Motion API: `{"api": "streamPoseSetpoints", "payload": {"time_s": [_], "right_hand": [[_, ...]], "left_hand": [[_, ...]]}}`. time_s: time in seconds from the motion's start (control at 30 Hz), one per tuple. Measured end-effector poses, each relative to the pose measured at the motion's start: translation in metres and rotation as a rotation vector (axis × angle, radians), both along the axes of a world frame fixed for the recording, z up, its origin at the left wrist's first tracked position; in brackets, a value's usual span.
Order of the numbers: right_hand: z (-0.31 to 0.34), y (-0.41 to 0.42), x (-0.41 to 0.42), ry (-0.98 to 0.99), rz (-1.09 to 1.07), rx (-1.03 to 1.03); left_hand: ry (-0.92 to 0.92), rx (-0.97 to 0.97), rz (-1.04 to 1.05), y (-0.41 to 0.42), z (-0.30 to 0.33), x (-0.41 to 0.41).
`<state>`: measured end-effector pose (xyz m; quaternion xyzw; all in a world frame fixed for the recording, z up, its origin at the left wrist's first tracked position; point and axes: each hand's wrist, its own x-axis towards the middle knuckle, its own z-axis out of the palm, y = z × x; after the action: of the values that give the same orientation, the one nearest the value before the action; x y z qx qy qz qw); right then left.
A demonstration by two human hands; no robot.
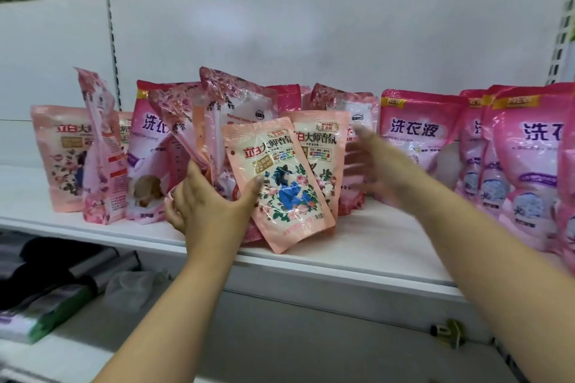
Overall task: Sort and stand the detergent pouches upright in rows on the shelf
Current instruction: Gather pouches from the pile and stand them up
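On shelf, left hand gripping peach pouch, right hand spread, pink pouches crowding.

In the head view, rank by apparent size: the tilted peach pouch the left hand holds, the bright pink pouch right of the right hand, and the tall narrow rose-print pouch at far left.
1. Bright pink pouch, looks largest.
2 and 3. Tilted peach pouch and rose-print pouch: unsure; the peach one is nearer, the rose-print one stands edge-on.
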<state>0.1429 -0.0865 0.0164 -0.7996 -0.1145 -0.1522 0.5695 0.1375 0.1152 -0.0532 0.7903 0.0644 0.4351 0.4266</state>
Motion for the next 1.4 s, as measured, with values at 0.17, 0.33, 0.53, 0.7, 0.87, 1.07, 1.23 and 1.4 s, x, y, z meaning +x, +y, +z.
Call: {"api": "streamPoseSetpoints", "payload": {"time_s": [0.17, 0.33, 0.53, 0.7, 0.87, 1.07, 1.23, 1.4], "right_hand": [[-0.028, 0.054, -0.003, 0.045, 0.164, 0.007], [-0.029, 0.057, 0.004, 0.005, 0.138, 0.137], [-0.029, 0.049, -0.001, 0.079, 0.158, 0.314], [-0.028, 0.039, -0.013, 0.029, 0.197, 0.467], [-0.026, 0.019, -0.029, -0.077, 0.243, 0.564], [-0.019, -0.025, -0.037, -0.041, 0.201, 0.518], [-0.021, -0.049, -0.038, -0.045, 0.021, 0.464], [-0.036, -0.056, -0.036, 0.045, 0.033, 0.479]], "left_hand": [[-0.031, -0.029, -0.015, 0.003, 0.0, -0.002], [0.125, -0.112, -0.084, 0.012, 0.014, -0.002], [0.144, -0.241, -0.513, 0.02, 0.048, -0.008], [0.044, -0.179, -0.541, -0.003, 0.05, -0.026], [-0.121, -0.342, -0.674, -0.028, 0.062, -0.041], [-0.164, -0.674, -1.032, -0.076, 0.061, -0.022], [-0.012, -0.794, -1.188, -0.105, 0.06, 0.001], [0.15, -0.486, -1.135, -0.114, 0.051, 0.014]]}}
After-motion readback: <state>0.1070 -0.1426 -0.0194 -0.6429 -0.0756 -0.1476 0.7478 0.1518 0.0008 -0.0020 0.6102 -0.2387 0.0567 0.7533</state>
